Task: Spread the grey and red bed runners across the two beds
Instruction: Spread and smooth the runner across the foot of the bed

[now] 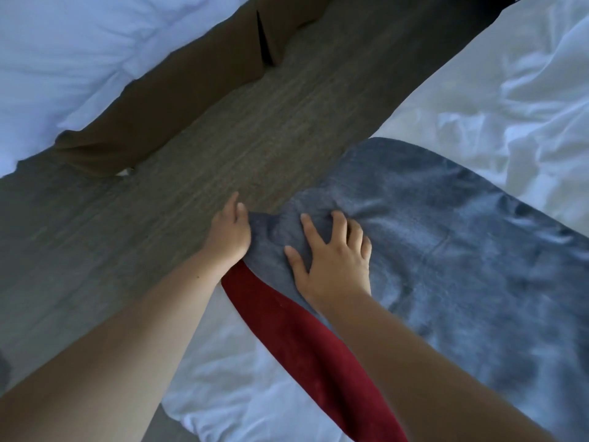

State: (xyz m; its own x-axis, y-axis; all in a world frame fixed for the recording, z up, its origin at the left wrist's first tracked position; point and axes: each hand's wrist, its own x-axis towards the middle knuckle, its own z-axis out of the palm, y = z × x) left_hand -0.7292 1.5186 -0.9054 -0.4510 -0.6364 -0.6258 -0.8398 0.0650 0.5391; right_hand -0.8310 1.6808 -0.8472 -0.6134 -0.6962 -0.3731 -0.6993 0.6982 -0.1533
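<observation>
A grey bed runner (452,250) lies across the near bed (478,100), its end hanging over the bed's edge. A red strip (306,339) shows along its near side, from under the grey cloth. My left hand (230,232) grips the runner's hanging end at the bed's edge. My right hand (333,253) lies flat on the grey cloth with fingers spread, just right of the left hand. Wrinkles bunch in the cloth around my right fingers.
A second bed (63,65) with white bedding and a brown skirt (178,90) stands at the upper left. A strip of grey carpet floor (159,212) runs between the two beds. The near bed's white duvet is crumpled.
</observation>
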